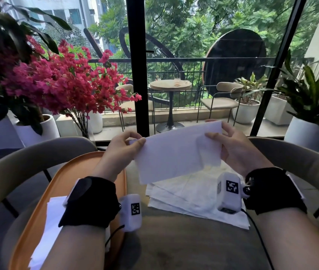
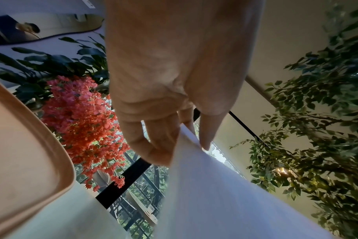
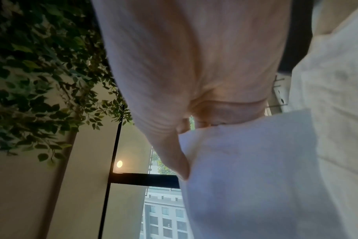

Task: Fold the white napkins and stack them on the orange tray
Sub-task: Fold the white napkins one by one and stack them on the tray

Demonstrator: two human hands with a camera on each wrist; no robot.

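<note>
A white napkin (image 1: 176,152), folded once into a long rectangle, hangs in the air above the table between both hands. My left hand (image 1: 124,147) pinches its upper left corner, thumb against fingers. My right hand (image 1: 228,145) grips its right end, thumb in front and fingers behind. In the left wrist view the napkin (image 2: 225,194) runs down from the pinching left hand (image 2: 170,142). The right wrist view shows the napkin (image 3: 255,177) against the right hand (image 3: 184,145). The orange tray (image 1: 71,172) lies at the left with folded napkins (image 1: 51,221) on it. Unfolded napkins (image 1: 190,199) lie piled below.
The round brown table (image 1: 184,246) carries the tray and the pile. Two curved beige chair backs (image 1: 28,162) ring its far side. A pot of pink flowers (image 1: 63,84) stands beyond at the left, and a white planter (image 1: 308,133) at the right.
</note>
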